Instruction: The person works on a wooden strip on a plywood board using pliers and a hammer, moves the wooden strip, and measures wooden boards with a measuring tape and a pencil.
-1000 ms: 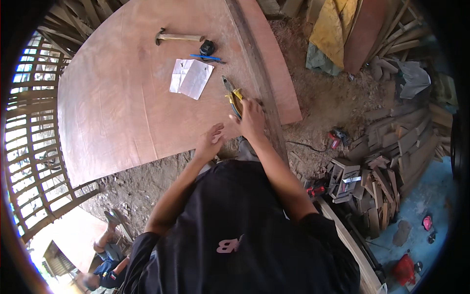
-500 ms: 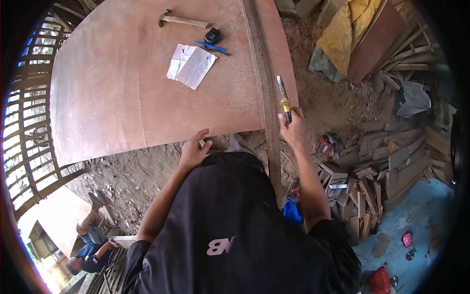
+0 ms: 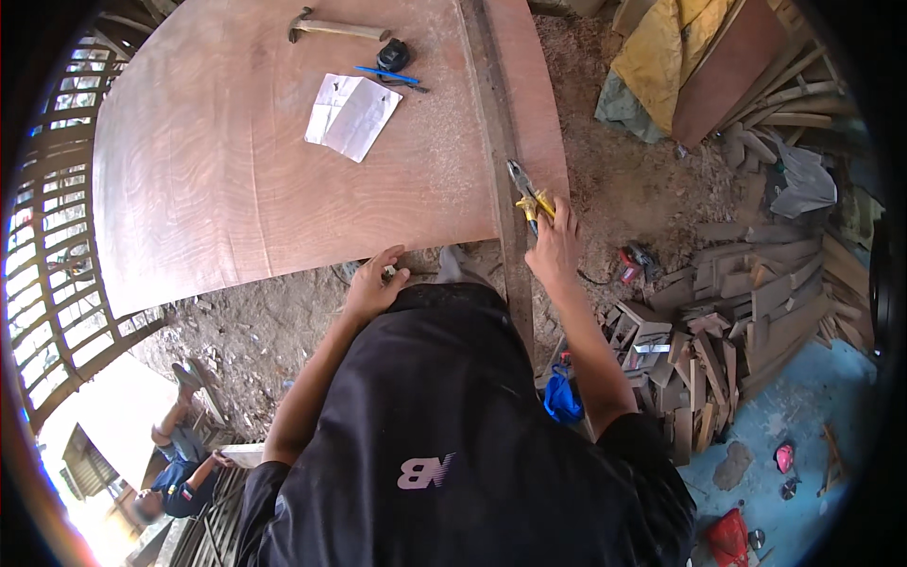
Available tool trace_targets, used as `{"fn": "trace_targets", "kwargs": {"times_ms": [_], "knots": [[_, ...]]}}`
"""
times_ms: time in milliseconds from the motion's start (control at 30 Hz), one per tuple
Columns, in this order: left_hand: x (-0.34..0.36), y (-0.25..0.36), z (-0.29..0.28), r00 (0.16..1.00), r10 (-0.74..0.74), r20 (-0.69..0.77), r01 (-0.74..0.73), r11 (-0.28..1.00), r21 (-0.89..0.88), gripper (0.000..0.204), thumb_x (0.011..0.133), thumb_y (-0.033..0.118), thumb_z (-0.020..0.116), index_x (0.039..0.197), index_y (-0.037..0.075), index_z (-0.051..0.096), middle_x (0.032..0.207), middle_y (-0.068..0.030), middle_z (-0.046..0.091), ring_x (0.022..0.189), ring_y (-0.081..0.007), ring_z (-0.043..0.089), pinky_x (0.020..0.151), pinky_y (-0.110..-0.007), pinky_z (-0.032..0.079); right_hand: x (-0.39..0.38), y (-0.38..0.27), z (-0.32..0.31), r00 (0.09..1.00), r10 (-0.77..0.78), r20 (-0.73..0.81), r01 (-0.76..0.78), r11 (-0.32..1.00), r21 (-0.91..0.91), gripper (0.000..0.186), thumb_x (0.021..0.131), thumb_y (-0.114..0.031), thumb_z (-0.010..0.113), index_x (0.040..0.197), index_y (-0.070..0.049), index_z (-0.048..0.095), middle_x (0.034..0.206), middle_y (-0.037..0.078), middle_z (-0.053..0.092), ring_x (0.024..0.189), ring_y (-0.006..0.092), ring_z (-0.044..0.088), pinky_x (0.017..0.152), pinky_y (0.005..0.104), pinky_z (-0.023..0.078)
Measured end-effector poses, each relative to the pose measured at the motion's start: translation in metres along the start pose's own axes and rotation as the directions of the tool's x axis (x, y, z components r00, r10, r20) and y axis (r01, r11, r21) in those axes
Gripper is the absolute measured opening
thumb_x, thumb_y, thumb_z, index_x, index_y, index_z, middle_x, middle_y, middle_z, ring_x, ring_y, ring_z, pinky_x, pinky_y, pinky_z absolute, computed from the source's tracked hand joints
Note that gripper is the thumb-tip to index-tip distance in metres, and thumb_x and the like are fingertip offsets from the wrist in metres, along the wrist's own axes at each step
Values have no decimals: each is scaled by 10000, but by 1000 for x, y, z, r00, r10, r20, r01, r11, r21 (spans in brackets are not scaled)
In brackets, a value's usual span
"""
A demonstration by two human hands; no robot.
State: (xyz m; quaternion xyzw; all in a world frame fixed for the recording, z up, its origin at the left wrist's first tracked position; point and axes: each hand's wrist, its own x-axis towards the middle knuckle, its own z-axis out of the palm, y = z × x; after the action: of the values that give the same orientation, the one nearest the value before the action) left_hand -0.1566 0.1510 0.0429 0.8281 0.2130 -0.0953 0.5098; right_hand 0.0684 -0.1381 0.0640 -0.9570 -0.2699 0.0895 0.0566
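Clearly, your right hand (image 3: 556,248) is clamped on the yellow-handled pliers (image 3: 521,183) over the long wooden beam (image 3: 492,113), its fingers hiding part of the handles. Your left hand (image 3: 374,286), well apart, curls beside the worktop's (image 3: 198,198) near edge; whether it holds anything, I cannot tell.

Fisheye view from the wearer's head, facing down, close above the black shirt (image 3: 416,397); details toward the rim are probably distorted.
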Motion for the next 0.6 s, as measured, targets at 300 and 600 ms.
{"fn": "trace_targets", "kwargs": {"times_ms": [300, 600], "knots": [[-6, -4, -4, 998, -59, -19, 59, 998, 0, 524, 938, 223, 709, 1417, 55, 584, 1314, -164, 703, 1193, -333, 685, 953, -424, 547, -17, -1, 17, 993, 69, 91, -73, 996, 46, 549, 739, -65, 741, 1279, -4, 661, 1483, 174, 442, 1352, 424, 474, 1093, 552, 432], [-7, -11, -8, 996, -68, -53, 68, 998, -11, 517, 942, 236, 710, 1412, 56, 592, 1325, -169, 698, 1214, -345, 679, 947, -436, 550, -6, -31, 12, 988, 155, 0, -154, 981, -122, 615, 813, -123, 745, 1383, 48, 591, 1515, 227, 366, 1440, 439, 365, 1164, 623, 311]]}}
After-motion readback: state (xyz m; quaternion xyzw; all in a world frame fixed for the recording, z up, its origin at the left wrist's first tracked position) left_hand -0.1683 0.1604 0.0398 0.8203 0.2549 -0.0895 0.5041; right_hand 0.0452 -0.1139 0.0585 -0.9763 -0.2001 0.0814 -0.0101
